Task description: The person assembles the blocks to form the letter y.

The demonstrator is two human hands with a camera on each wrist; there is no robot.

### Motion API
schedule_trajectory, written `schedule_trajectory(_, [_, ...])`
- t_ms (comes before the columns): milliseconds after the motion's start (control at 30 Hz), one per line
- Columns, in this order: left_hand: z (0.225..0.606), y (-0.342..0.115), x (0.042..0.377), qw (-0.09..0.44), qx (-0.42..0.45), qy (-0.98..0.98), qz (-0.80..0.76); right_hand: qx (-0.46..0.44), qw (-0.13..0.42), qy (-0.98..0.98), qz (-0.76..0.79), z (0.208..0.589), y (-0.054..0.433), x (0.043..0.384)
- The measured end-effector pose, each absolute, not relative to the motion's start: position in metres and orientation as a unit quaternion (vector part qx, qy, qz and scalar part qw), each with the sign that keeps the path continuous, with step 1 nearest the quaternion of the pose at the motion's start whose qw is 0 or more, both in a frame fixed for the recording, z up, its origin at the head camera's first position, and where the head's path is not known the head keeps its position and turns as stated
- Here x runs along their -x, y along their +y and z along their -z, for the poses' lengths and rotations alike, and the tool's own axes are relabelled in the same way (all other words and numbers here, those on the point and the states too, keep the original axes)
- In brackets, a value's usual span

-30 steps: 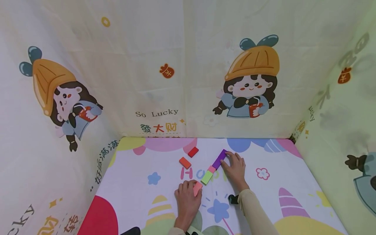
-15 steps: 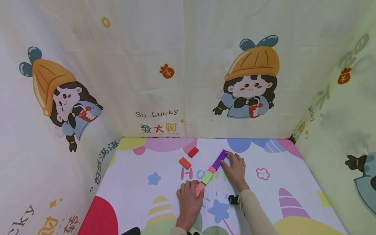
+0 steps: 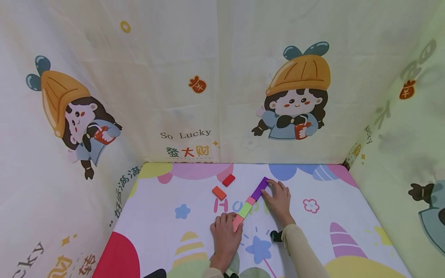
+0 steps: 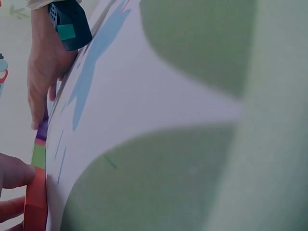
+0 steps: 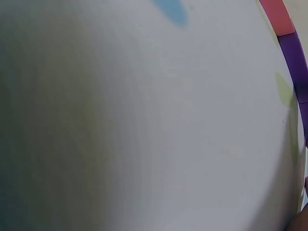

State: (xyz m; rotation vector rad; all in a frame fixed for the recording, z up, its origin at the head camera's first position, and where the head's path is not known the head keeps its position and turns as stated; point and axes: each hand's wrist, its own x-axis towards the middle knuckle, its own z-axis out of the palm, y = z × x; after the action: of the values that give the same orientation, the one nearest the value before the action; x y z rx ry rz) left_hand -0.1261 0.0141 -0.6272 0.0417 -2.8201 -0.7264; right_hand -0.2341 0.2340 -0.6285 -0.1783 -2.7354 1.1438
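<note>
A slanting row of blocks lies on the printed table cover. From its far end come purple (image 3: 260, 189), a small pink block (image 3: 250, 200), light green (image 3: 245, 209) and coral (image 3: 238, 222). My left hand (image 3: 225, 236) pinches the coral block between thumb and fingers, with that block's end right against the green one. At the far end, my right hand (image 3: 279, 201) holds the purple part, thumb on its near side and a fingertip at its tip. A seam shows across the purple (image 5: 293, 62) in the right wrist view. Only a bit of the right hand appears there.
Left of the row lie a red block (image 3: 228, 180) and an orange block (image 3: 219, 192), apart from each other. Patterned cloth walls (image 3: 222, 96) rise behind and on both sides of the table cover (image 3: 295, 216).
My left hand has moved a little up and right with the coral block, closing the gap to the green block. The right hand and the purple part have stayed put.
</note>
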Motion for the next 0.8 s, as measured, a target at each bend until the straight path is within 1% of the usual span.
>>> schedule_trajectory(233, [0.6284,0.0146,0.1267,0.134,-0.002,-0.964,0.230,0.059,0.086,-0.918,-0.383,0.6300,0.2341,0.2349])
schedule_trajectory(533, [0.6229,0.0142,0.1240,0.113,-0.005,-0.967,0.230,0.056,0.085,-0.919,-0.381,0.6292,0.2337,0.2344])
schedule_trajectory(800, [0.6237,0.0151,0.1231,0.098,-0.009,-0.967,0.236,0.048,0.103,-0.917,-0.384,0.6312,0.2336,0.2326])
